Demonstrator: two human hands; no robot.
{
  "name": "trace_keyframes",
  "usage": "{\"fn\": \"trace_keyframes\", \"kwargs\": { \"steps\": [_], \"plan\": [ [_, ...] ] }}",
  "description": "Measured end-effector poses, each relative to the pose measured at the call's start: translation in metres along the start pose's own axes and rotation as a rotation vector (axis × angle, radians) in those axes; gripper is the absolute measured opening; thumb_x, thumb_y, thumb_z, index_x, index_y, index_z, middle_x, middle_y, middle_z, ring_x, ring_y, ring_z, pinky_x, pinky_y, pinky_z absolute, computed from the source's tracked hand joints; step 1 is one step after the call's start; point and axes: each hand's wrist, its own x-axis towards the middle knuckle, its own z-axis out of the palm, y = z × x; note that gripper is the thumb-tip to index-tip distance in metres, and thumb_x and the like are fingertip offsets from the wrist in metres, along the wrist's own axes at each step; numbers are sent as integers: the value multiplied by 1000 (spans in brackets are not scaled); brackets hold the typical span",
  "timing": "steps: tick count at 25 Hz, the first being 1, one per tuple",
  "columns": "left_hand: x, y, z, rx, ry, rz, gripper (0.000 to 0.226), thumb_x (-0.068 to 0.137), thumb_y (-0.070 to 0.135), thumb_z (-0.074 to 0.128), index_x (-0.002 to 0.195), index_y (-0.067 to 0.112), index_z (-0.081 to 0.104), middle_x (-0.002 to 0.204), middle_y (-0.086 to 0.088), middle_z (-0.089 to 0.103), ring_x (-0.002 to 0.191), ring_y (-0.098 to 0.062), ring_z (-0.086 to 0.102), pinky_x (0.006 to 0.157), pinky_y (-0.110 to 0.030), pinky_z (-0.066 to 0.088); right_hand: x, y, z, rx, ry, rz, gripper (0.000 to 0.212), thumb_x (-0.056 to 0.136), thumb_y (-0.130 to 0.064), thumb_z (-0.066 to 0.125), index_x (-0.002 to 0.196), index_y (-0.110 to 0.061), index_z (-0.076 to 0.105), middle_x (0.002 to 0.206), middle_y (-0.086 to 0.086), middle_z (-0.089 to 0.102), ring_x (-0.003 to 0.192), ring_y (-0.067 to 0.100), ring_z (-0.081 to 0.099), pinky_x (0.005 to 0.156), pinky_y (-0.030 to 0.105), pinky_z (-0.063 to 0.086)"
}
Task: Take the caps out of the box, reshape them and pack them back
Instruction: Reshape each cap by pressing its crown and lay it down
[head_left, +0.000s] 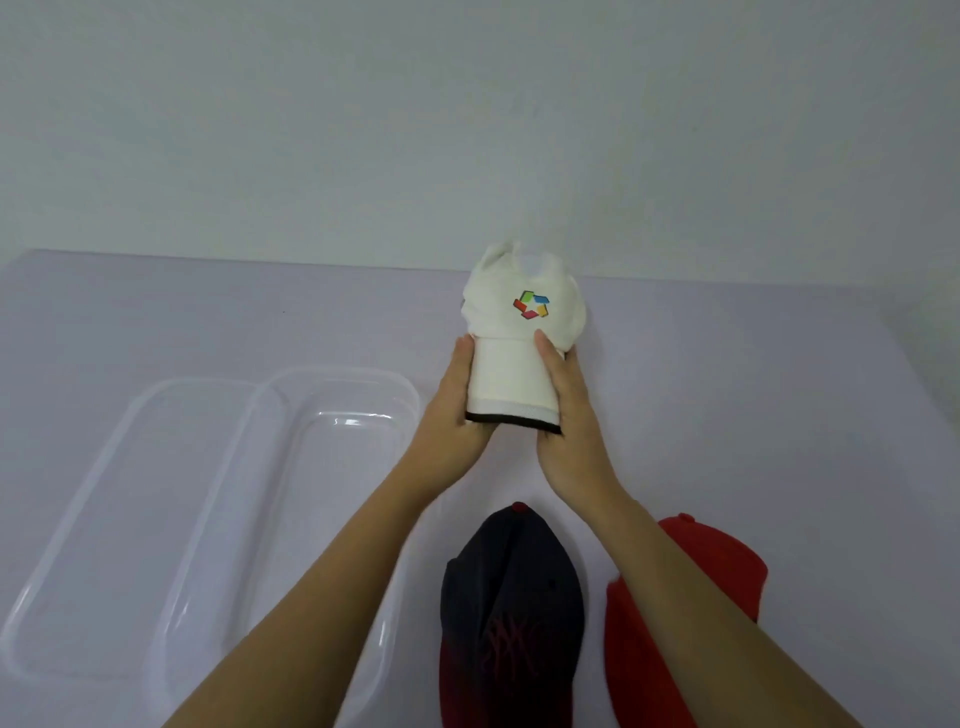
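Observation:
A white cap (524, 317) with a multicoloured logo is held above the table, its brim pointing toward me and curled between both hands. My left hand (457, 410) grips the brim's left side and my right hand (566, 415) grips its right side. The crown looks crumpled at the top. A dark navy cap (511, 608) with a red button and red logo lies on the table below my hands. A red cap (654, 613) lies to its right, partly hidden by my right forearm. The clear plastic box (332, 400) sits open at the left with nothing in it.
The box's clear lid (104, 519) lies flat just left of the box, overlapped by it. The pale lilac table (753, 389) ends at a white wall behind.

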Motion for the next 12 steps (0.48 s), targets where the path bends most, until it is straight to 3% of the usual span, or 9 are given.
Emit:
{"fn": "trace_keyframes", "kwargs": {
  "steps": [3, 5, 7, 9, 12],
  "plan": [
    [8, 4, -39, 72, -84, -25, 98, 66, 1, 46, 147, 37, 4, 155, 22, 10, 135, 14, 14, 116, -22, 16, -4, 14, -17, -225, -55, -108, 77, 84, 2, 47, 144, -39, 21, 158, 5, 0, 146, 17, 11, 114, 14, 19],
    [24, 13, -57, -43, 18, -7, 94, 70, 8, 50, 148, 38, 7, 158, 17, 5, 141, 3, 9, 117, -31, 14, -7, 15, -21, -308, -108, -189, 81, 85, -1, 49, 142, -49, 18, 157, 0, -8, 147, 19, 2, 116, 15, 12],
    [39, 24, -66, -118, 2, 29, 79, 80, 25, 58, 147, 38, 18, 157, 14, 19, 141, -1, 21, 115, -30, 23, -10, 12, -20, -366, -167, -227, 71, 89, -17, 45, 139, -57, 15, 155, -7, -13, 147, 22, -5, 117, 26, 9],
    [50, 30, -66, -181, -101, 16, 58, 82, 32, 60, 137, 30, 42, 142, 5, 49, 129, -12, 49, 106, -32, 40, -9, 9, -18, -430, -184, -234, 67, 91, -25, 44, 136, -62, 12, 154, -13, -15, 147, 25, -11, 115, 35, 9],
    [54, 34, -62, -210, -133, -50, 26, 85, 28, 59, 105, 15, 68, 111, -7, 71, 104, -24, 66, 95, -38, 50, -8, 9, -19, -459, -163, -252, 84, 90, -10, 56, 135, -64, 10, 154, -14, -16, 146, 25, -15, 113, 37, 7]
  ]
}}
